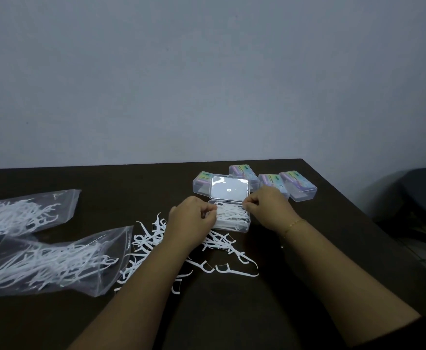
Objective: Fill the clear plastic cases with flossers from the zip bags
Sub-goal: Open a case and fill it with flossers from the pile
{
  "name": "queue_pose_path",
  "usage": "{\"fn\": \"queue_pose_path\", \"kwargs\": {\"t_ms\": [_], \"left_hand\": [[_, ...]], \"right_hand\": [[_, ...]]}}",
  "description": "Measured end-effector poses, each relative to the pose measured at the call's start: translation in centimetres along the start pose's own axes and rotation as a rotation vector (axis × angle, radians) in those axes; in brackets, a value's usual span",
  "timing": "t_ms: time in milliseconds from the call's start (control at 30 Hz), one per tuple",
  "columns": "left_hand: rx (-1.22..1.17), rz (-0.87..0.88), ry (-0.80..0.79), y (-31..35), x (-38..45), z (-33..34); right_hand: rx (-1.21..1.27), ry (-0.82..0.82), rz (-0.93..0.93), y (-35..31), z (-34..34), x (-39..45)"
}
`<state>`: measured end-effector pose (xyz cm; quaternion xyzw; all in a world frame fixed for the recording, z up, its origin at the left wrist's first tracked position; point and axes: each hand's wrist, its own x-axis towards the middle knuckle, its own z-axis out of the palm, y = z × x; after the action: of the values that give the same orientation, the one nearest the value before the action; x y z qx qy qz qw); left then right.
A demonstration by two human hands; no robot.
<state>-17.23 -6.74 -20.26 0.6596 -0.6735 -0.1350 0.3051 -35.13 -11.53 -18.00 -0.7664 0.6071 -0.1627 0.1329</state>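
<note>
Both hands at the open case (234, 218) of flossers (232, 213).
Left hand (194, 218) curls onto flossers inside; right hand (267, 205) pinches at its far corner; grip contents unclear.

An open case (232, 218) holding flossers sits at centre frame on the table (55, 178), four closed cases (297, 188) lined up behind it toward the right. Loose flossers (222, 267) lie scattered below it. Two zip bags (52, 263) rest at lower left, one above the other.
</note>
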Motion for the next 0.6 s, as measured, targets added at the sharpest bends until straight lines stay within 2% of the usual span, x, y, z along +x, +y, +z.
{"fn": "queue_pose_path", "kwargs": {"t_ms": [200,267,333,400,467,600], "left_hand": [[-0.011,0.000,0.059,0.3,-0.3,-0.3],[-0.003,0.002,0.090,0.3,-0.6,-0.6],[-0.007,0.005,0.100,0.4,-1.3,-1.3],[0.040,0.034,0.048,0.3,-2.0,-2.3],[0.113,0.049,-0.055,0.2,-2.9,-3.4],[0.303,0.060,-0.270,0.0,-4.5,-5.8]], "right_hand": [[0.133,0.073,0.007,-0.2,-0.7,-2.5],[0.187,0.017,-0.013,-0.4,-0.9,-3.8],[0.207,-0.121,-0.032,-0.9,-1.3,-5.2],[0.158,-0.288,-0.033,-1.4,-1.4,-6.3],[0.081,-0.388,-0.031,-1.8,-1.1,-7.2],[-0.045,-0.332,-0.046,-2.8,-0.2,-8.2]]}}
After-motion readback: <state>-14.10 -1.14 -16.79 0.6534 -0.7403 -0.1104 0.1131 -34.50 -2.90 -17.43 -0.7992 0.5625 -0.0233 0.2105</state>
